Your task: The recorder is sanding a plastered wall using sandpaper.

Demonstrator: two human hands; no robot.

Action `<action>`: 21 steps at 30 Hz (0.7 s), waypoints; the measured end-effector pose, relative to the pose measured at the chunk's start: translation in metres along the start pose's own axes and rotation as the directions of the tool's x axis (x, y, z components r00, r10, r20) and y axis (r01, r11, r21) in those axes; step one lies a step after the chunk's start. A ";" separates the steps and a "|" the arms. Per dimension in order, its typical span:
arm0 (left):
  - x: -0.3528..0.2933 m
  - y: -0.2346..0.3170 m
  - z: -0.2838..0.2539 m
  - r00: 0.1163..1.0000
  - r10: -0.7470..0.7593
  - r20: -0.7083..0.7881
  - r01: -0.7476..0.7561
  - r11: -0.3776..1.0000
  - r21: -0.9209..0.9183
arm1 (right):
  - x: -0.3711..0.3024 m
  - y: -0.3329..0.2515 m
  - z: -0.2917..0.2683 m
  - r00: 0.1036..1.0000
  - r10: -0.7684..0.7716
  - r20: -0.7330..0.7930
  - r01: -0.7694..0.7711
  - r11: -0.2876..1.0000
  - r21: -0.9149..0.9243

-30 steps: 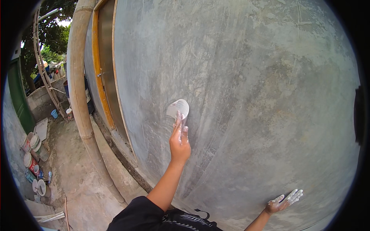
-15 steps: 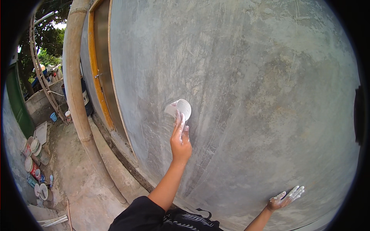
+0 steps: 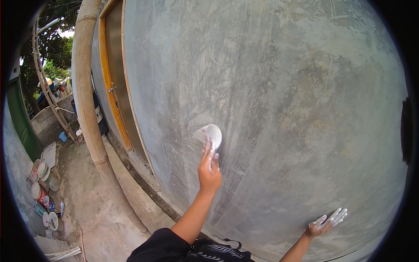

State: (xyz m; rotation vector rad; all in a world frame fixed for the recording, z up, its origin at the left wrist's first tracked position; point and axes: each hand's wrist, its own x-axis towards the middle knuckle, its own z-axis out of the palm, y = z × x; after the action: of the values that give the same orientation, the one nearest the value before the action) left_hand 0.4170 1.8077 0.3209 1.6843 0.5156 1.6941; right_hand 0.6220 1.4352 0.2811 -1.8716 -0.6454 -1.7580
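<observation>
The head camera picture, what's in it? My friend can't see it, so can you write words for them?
A person's left hand holds a curved white tool at a gray wall, while the right hand, smeared white, is spread open lower down. To the left are a door, a pole and buckets.

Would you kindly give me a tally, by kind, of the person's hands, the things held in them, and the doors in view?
Hands: 2 (left hand, right hand)
Held things: 1 (white curved piece, in the left)
Doors: 2 (brown door, green door)
Total: 5
</observation>
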 end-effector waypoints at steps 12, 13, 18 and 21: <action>0.003 -0.011 -0.012 0.981 0.182 -0.073 -0.168 0.971 0.168 | -0.001 -0.002 -0.002 1.000 0.006 0.010 -0.006 1.000 0.011; 0.006 -0.013 -0.015 0.980 0.186 -0.075 -0.173 0.972 0.161 | 0.000 -0.001 -0.004 1.000 0.009 0.011 -0.009 1.000 0.004; 0.044 -0.005 -0.026 0.996 0.074 -0.050 -0.070 0.994 0.083 | 0.000 -0.001 -0.002 1.000 0.008 0.022 -0.008 1.000 0.019; 0.052 0.002 -0.022 0.998 -0.064 0.028 0.066 0.996 -0.054 | -0.002 0.001 -0.001 1.000 0.005 0.024 -0.005 1.000 0.015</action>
State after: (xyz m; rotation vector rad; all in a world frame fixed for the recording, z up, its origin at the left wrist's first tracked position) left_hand 0.3985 1.8465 0.3572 1.6308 0.5016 1.6238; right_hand 0.6219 1.4333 0.2791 -1.8857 -0.6604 -1.7256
